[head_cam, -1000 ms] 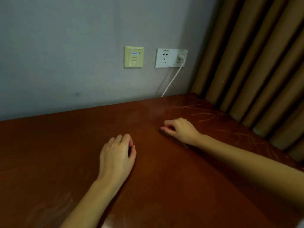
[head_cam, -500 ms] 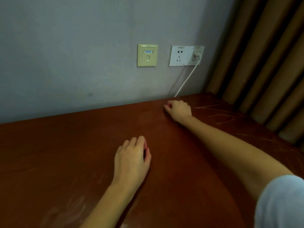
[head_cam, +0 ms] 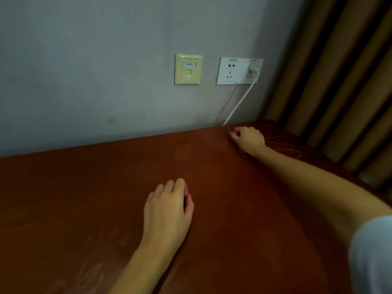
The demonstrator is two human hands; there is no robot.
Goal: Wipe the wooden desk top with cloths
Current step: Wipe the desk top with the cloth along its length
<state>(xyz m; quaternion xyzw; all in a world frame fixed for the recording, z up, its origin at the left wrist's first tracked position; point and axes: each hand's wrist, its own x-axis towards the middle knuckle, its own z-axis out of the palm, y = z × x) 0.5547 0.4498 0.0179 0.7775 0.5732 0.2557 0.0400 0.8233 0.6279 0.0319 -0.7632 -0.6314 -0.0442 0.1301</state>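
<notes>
The reddish-brown wooden desk top (head_cam: 89, 200) fills the lower part of the view and meets a grey wall. My right hand (head_cam: 249, 139) reaches to the desk's far edge, just below the wall. Its fingers curl down onto a thin dark cloth (head_cam: 233, 140), of which only a sliver shows under the fingertips. My left hand (head_cam: 167, 206) rests knuckles-up in the middle of the desk. Its fingers are curled under with the thumb against them, and nothing shows in its grip.
A beige wall plate (head_cam: 188, 68) and a white socket (head_cam: 238, 71) sit on the wall. A white cable (head_cam: 239, 102) runs from a plug down behind the desk near my right hand. Brown curtains (head_cam: 339, 81) hang along the right edge. Pale scratches (head_cam: 284, 143) mark the desk's far right corner.
My right hand slid with the cloth from the middle right of the desk away from me to the back edge by the wall. My left hand stayed in place.
</notes>
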